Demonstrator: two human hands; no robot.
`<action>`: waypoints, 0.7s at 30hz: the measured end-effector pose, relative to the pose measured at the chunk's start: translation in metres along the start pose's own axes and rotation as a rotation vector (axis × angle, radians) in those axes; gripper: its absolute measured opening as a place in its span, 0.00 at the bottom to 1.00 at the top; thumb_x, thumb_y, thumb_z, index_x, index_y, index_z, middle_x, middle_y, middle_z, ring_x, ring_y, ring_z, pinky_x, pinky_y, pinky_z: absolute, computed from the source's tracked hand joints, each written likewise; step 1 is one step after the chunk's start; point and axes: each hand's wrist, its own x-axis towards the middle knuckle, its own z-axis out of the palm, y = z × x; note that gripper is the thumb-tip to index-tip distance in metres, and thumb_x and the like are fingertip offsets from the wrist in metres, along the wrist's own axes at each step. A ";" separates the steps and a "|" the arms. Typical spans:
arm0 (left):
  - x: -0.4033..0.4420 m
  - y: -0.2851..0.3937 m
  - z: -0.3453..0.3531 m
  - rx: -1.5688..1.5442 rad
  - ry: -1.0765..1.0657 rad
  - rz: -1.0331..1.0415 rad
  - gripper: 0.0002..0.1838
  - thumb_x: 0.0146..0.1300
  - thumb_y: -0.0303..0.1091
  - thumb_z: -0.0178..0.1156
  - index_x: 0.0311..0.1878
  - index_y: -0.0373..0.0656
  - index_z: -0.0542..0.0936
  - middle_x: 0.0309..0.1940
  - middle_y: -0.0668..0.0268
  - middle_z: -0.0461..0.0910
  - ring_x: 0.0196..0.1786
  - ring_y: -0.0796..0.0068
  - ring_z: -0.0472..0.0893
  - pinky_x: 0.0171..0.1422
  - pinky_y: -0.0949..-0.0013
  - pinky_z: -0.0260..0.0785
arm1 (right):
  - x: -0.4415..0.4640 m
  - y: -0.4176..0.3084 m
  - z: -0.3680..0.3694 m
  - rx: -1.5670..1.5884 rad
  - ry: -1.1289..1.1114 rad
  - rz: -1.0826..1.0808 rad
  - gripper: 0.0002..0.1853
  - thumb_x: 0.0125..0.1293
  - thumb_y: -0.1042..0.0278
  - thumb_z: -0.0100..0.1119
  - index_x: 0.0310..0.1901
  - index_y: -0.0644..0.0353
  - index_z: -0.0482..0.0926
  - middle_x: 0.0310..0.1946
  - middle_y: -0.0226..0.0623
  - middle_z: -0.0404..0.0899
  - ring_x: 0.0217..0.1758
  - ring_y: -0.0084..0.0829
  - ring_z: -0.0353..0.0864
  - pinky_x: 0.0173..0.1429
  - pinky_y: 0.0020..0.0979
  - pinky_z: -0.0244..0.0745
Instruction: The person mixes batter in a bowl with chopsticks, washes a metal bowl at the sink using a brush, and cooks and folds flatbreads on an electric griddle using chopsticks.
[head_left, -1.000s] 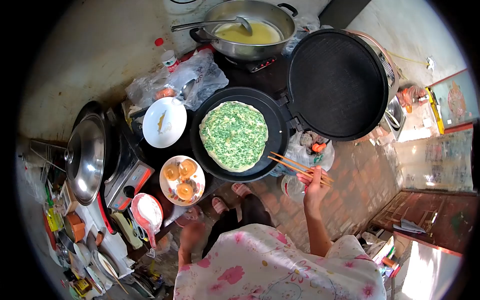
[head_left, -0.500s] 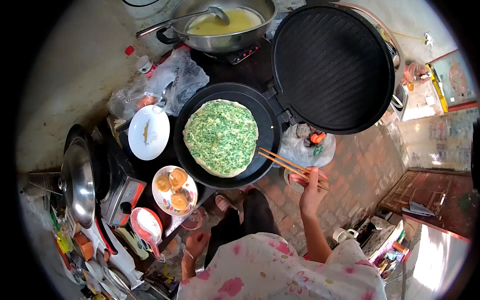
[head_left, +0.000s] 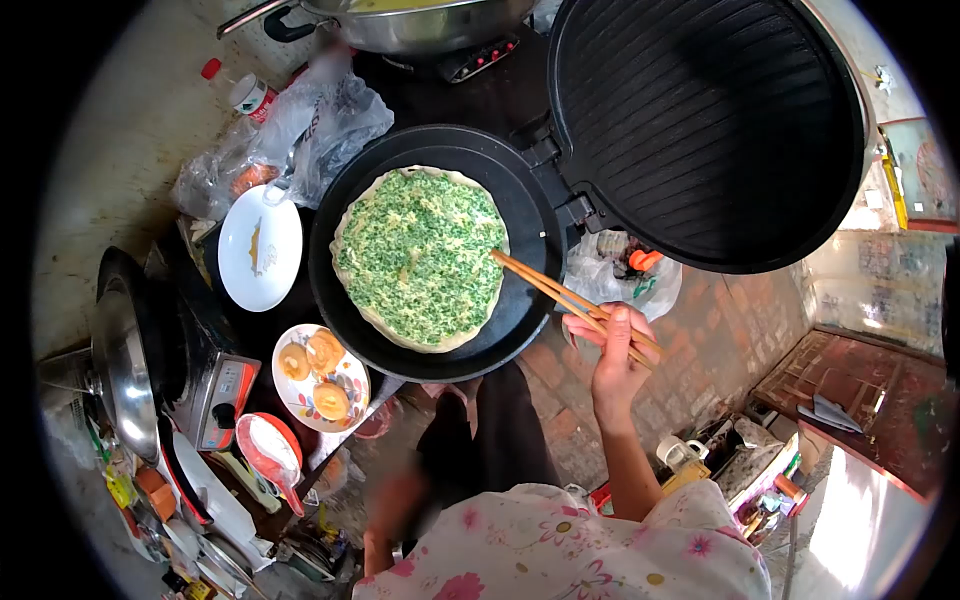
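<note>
A round flatbread [head_left: 420,260] topped with chopped greens and yellowish bits lies in the black electric griddle [head_left: 350,345], whose ridged lid [head_left: 700,130] stands raised on its hinge. My right hand [head_left: 620,350] is closed around a pair of wooden chopsticks [head_left: 560,290]. Their tips reach the flatbread's right edge; whether they press on it or hover just over it I cannot tell. Down by my dark trousers, my left hand [head_left: 400,505] is smeared by motion, so its fingers do not show clearly.
To the griddle's left are a white plate [head_left: 262,285] with a brown smear and a patterned plate [head_left: 345,405] holding three pale dough pieces. A red bowl [head_left: 265,440] of white powder stands nearby. A steel pot [head_left: 430,30] is behind; plastic bags [head_left: 340,110] lie back left.
The chopstick tips have moved from the griddle's inner side to the flatbread's edge. My left hand has blurred with motion. The camera view has shifted, bringing the griddle lid closer.
</note>
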 end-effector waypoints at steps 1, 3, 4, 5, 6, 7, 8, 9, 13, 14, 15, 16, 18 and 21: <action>-0.001 0.001 0.001 -0.010 -0.004 -0.011 0.13 0.55 0.39 0.56 0.24 0.37 0.74 0.14 0.67 0.72 0.19 0.80 0.71 0.25 0.73 0.63 | 0.001 -0.001 -0.001 -0.007 0.011 -0.019 0.13 0.65 0.68 0.42 0.35 0.73 0.68 0.28 0.45 0.73 0.28 0.37 0.79 0.33 0.30 0.78; -0.001 0.003 0.002 -0.008 -0.007 -0.029 0.14 0.55 0.39 0.56 0.24 0.37 0.74 0.14 0.67 0.71 0.18 0.79 0.70 0.25 0.73 0.62 | 0.002 -0.001 -0.003 -0.020 0.024 -0.035 0.13 0.65 0.68 0.42 0.35 0.73 0.68 0.28 0.45 0.73 0.27 0.37 0.79 0.33 0.30 0.78; -0.001 0.002 0.003 -0.003 -0.010 -0.034 0.14 0.55 0.39 0.56 0.24 0.37 0.74 0.14 0.67 0.71 0.18 0.80 0.70 0.25 0.73 0.62 | 0.003 0.000 -0.004 -0.048 0.017 -0.028 0.13 0.65 0.68 0.42 0.34 0.73 0.68 0.29 0.45 0.73 0.27 0.37 0.79 0.33 0.30 0.78; -0.001 0.001 0.004 0.003 -0.012 -0.038 0.14 0.56 0.39 0.56 0.24 0.37 0.74 0.14 0.67 0.71 0.18 0.80 0.70 0.24 0.73 0.62 | 0.004 0.000 -0.004 -0.075 0.009 -0.023 0.13 0.65 0.68 0.42 0.34 0.73 0.68 0.29 0.44 0.72 0.27 0.37 0.79 0.32 0.30 0.79; 0.000 -0.005 0.008 -0.019 -0.009 -0.042 0.14 0.56 0.39 0.56 0.23 0.37 0.74 0.14 0.67 0.71 0.18 0.80 0.69 0.24 0.73 0.62 | 0.006 -0.001 -0.004 -0.077 0.008 -0.022 0.13 0.65 0.68 0.42 0.34 0.73 0.68 0.29 0.44 0.72 0.27 0.37 0.79 0.32 0.30 0.79; 0.001 0.000 0.006 -0.031 -0.008 -0.045 0.14 0.56 0.39 0.56 0.23 0.37 0.74 0.13 0.68 0.71 0.18 0.80 0.69 0.24 0.73 0.62 | 0.007 -0.002 -0.005 -0.073 0.010 -0.019 0.13 0.65 0.68 0.42 0.34 0.73 0.68 0.29 0.44 0.72 0.27 0.37 0.79 0.32 0.30 0.79; 0.004 0.013 -0.001 -0.042 -0.007 -0.048 0.14 0.56 0.39 0.56 0.23 0.37 0.74 0.13 0.68 0.70 0.18 0.80 0.69 0.24 0.73 0.61 | 0.007 -0.004 -0.005 -0.070 0.013 -0.014 0.13 0.65 0.68 0.42 0.33 0.73 0.68 0.29 0.44 0.72 0.27 0.37 0.79 0.32 0.30 0.79; 0.006 0.028 -0.010 -0.166 -0.066 -0.246 0.14 0.56 0.39 0.56 0.23 0.37 0.74 0.13 0.68 0.70 0.18 0.80 0.69 0.24 0.73 0.61 | 0.007 -0.005 -0.005 -0.071 0.013 -0.012 0.13 0.65 0.68 0.42 0.33 0.73 0.68 0.29 0.44 0.72 0.27 0.37 0.79 0.32 0.30 0.79; 0.007 0.035 -0.012 -0.319 -0.099 -0.425 0.14 0.56 0.38 0.55 0.22 0.38 0.73 0.12 0.68 0.70 0.17 0.81 0.68 0.23 0.74 0.61 | 0.009 -0.004 -0.007 -0.046 0.041 -0.008 0.14 0.64 0.67 0.44 0.33 0.73 0.68 0.28 0.45 0.73 0.26 0.37 0.79 0.31 0.29 0.79; 0.008 0.034 -0.012 -0.319 -0.099 -0.424 0.14 0.56 0.38 0.55 0.22 0.38 0.73 0.12 0.68 0.70 0.17 0.81 0.68 0.23 0.74 0.61 | 0.010 -0.003 -0.008 -0.048 0.032 0.008 0.14 0.64 0.66 0.44 0.33 0.73 0.68 0.27 0.45 0.73 0.25 0.38 0.79 0.31 0.29 0.79; 0.008 0.033 -0.012 -0.313 -0.099 -0.422 0.14 0.56 0.38 0.55 0.22 0.38 0.73 0.12 0.68 0.69 0.17 0.81 0.68 0.23 0.74 0.60 | 0.011 -0.004 -0.009 -0.048 0.031 0.006 0.14 0.64 0.66 0.44 0.33 0.73 0.68 0.27 0.45 0.73 0.25 0.38 0.79 0.31 0.29 0.79; 0.009 0.033 -0.012 -0.307 -0.099 -0.420 0.14 0.57 0.38 0.55 0.22 0.38 0.73 0.12 0.68 0.69 0.17 0.81 0.68 0.22 0.75 0.60 | 0.012 -0.005 -0.008 -0.056 0.037 0.010 0.14 0.64 0.66 0.45 0.33 0.73 0.68 0.27 0.46 0.74 0.25 0.38 0.79 0.30 0.29 0.78; 0.009 0.034 -0.013 -0.315 -0.101 -0.421 0.14 0.56 0.38 0.55 0.22 0.38 0.73 0.12 0.68 0.69 0.17 0.81 0.68 0.23 0.75 0.60 | 0.011 -0.008 -0.010 -0.064 0.045 0.015 0.14 0.64 0.65 0.45 0.33 0.73 0.68 0.27 0.46 0.74 0.25 0.38 0.79 0.30 0.30 0.78; 0.011 0.038 -0.016 -0.338 -0.104 -0.433 0.14 0.56 0.38 0.55 0.21 0.38 0.73 0.12 0.69 0.69 0.17 0.82 0.68 0.23 0.75 0.60 | 0.010 -0.011 -0.012 -0.073 0.072 0.005 0.15 0.64 0.65 0.45 0.33 0.73 0.69 0.27 0.47 0.74 0.24 0.39 0.79 0.29 0.30 0.78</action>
